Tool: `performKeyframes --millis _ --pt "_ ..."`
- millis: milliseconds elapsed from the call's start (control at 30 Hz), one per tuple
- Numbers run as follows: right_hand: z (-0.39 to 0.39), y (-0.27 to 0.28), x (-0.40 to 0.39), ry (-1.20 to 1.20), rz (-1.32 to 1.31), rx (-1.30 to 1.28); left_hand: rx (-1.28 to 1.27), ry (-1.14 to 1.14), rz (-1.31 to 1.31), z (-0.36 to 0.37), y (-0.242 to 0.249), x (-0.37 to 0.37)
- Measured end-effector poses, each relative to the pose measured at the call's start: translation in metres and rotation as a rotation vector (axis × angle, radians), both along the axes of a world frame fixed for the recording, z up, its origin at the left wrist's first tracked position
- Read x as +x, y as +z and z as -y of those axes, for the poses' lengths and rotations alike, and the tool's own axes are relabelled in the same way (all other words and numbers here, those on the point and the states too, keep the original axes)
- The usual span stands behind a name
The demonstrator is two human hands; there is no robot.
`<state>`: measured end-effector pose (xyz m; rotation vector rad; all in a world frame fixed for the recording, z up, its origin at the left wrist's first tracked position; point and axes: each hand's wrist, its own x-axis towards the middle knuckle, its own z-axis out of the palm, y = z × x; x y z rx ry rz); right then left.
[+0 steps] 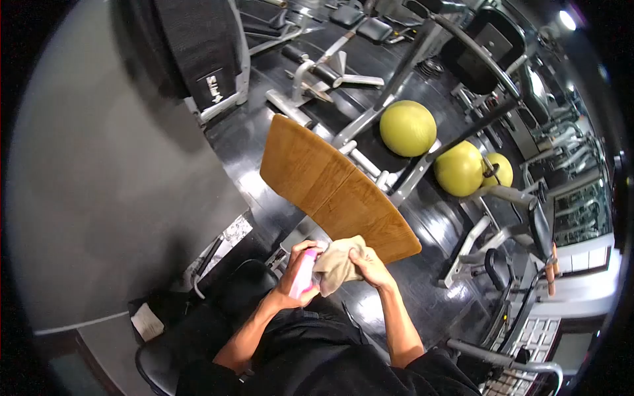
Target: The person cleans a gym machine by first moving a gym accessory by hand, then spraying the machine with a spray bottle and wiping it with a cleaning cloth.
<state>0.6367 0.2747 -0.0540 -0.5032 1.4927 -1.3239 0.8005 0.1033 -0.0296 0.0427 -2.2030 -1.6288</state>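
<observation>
My left hand (288, 282) is closed around a pink and white spray bottle (304, 272), its top pointing up toward the cloth. A crumpled beige cloth (339, 265) is gripped in my right hand (374, 268), with the thumb pressed on top of it. Both hands are close together in front of my body, and the cloth overlaps the bottle's top side in this view. Just beyond them stands a curved wooden tabletop (316, 178), its near edge partly covered by the cloth and my right hand.
Yellow exercise balls (408, 129) lie among gym machines beyond the tabletop. A grey wall (99, 198) rises on the left. A black chair (247, 287) is beside my left arm, and a light cloth or paper (146, 322) lies at lower left.
</observation>
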Motion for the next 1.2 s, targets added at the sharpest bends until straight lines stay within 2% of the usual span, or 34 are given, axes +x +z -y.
performKeyframes --millis 33,67,100,167,200,333,367,433,467,500,567,600,633,700,767,800,900,933,1033,1100,1200 --pt "-0.004 -0.001 0.007 -0.250 0.052 -0.040 0.083 -0.007 0.028 0.001 -0.010 0.001" --pt "-0.012 -0.005 0.011 -0.390 0.073 -0.034 0.343 0.003 0.037 -0.004 -0.024 0.003" --pt "-0.019 -0.008 0.018 -0.410 0.074 -0.031 0.346 -0.017 0.043 -0.004 -0.022 0.001" --pt "-0.029 -0.012 0.032 -0.620 -0.011 -0.021 0.580 -0.088 0.081 -0.007 -0.015 -0.003" --pt "-0.030 -0.005 0.041 -0.726 -0.003 -0.039 0.410 -0.109 -0.023 -0.004 -0.015 -0.009" --pt "-0.042 -0.008 0.051 -1.252 0.160 -0.142 0.401 -0.198 -0.084 -0.001 -0.028 -0.013" --pt "-0.047 -0.008 0.051 -1.328 0.132 -0.225 0.471 -0.210 -0.032 0.000 -0.028 -0.011" --pt "-0.049 -0.004 0.048 -1.545 0.028 -0.228 0.611 -0.229 0.078 0.001 -0.030 -0.007" --pt "-0.057 -0.022 0.042 -1.628 -0.117 -0.265 0.611 -0.236 0.078 0.002 -0.032 -0.006" --pt "-0.051 -0.018 0.036 -1.631 -0.120 -0.266 0.529 -0.224 0.065 0.004 -0.036 -0.005" --pt "-0.032 -0.011 0.021 -1.818 -0.422 -0.086 0.447 -0.210 0.057 0.007 -0.039 -0.001" --pt "-0.045 -0.049 0.004 -1.738 -0.759 0.118 0.393 -0.195 0.057 0.008 -0.039 0.001" --pt "-0.033 -0.053 -0.002 -1.639 -0.969 0.274 0.340 -0.180 0.057 0.010 -0.038 0.004" --pt "-0.009 -0.072 -0.024 -1.427 -1.188 0.141 0.298 -0.165 0.055 0.015 -0.033 0.008" --pt "0.004 -0.078 -0.032 -1.263 -1.426 0.501 0.381 -0.127 0.078 0.018 -0.038 0.015" --pt "0.006 -0.081 -0.040 -1.286 -1.529 0.435 0.329 -0.120 0.028 0.022 -0.042 0.018" --pt "0.011 -0.089 -0.038 -1.246 -1.556 0.472 0.199 -0.036 0.022 0.029 -0.058 0.027" --pt "0.013 -0.086 -0.039 -1.134 -1.603 0.415 0.306 -0.028 0.064 0.031 -0.059 0.030" --pt "0.031 -0.083 -0.049 -0.932 -1.619 0.441 0.350 -0.015 0.073 0.040 -0.058 0.032" --pt "0.046 -0.082 -0.058 -0.963 -1.694 0.403 0.340 0.006 0.058 0.048 -0.050 0.033" --pt "0.061 -0.085 -0.073 -0.652 -1.797 0.314 0.332 0.032 0.071 0.059 -0.040 0.038"
